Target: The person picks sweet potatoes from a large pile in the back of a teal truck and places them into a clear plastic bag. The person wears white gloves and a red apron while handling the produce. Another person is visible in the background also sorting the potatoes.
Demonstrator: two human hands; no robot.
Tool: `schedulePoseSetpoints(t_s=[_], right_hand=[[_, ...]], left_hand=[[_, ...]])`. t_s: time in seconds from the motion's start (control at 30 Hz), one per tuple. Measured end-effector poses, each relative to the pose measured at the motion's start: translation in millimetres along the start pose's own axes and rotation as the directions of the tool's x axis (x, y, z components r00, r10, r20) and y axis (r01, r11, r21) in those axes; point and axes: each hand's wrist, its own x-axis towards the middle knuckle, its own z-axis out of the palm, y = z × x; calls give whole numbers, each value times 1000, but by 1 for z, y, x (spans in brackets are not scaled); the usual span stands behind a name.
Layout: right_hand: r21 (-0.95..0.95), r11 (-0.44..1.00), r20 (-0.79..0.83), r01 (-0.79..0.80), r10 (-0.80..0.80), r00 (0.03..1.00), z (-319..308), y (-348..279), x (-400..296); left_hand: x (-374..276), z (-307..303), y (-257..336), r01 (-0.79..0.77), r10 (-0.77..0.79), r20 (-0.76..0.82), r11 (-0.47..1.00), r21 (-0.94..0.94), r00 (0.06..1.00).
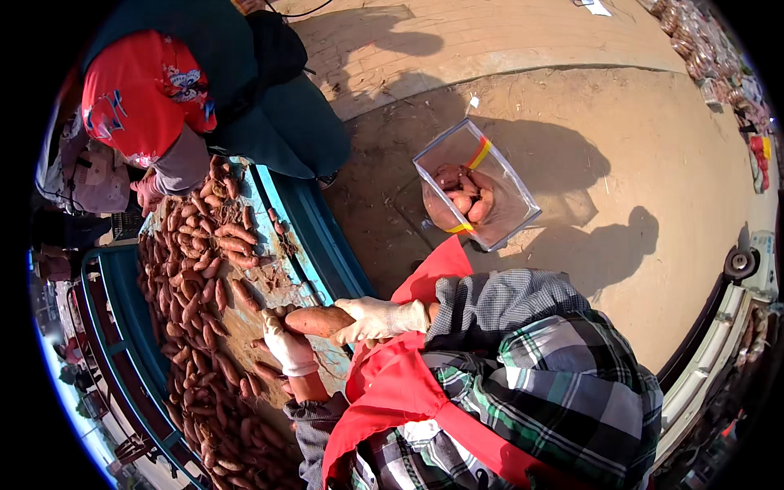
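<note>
A large sweet potato (318,321) lies between my two hands, above the near edge of the truck bed. My right hand (367,320), in a pale knit glove, grips its right end. At the other end is my left hand (289,348), also gloved, with its fingers curled around the tip, partly hidden. Below and to the left, a long heap of sweet potatoes (196,306) covers much of the bed (285,275). Several more sweet potatoes (468,193) sit inside an open, clear-walled bag or box (505,165) on the ground.
Across the bed, another person in a red patterned sleeve (131,92) reaches a gloved hand (146,193) to the heap. A blue side panel (331,226) edges the bed. Filled bags (686,46) line the far right; another vehicle (704,349) stands at right.
</note>
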Motion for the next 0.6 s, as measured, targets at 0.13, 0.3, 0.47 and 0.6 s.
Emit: schedulePoseSetpoints(t_s=[0.13, 0.3, 0.47, 0.6], right_hand=[[-23, 989, -381, 149, -147, 913, -61, 37, -47], [-342, 921, -798, -186, -181, 575, -190, 93, -107], [-367, 921, -758, -133, -213, 617, -283, 111, -103], [-142, 988, -832, -67, -82, 549, -329, 114, -118]], left_hand=[[21, -20, -14, 238, -238, 21, 971, 29, 971], [1, -15, -12, 385, -374, -115, 918, 97, 920], [-12, -93, -29, 415, -427, -103, 902, -118, 898], [-34, -121, -21, 301, -291, -334, 953, -22, 897]])
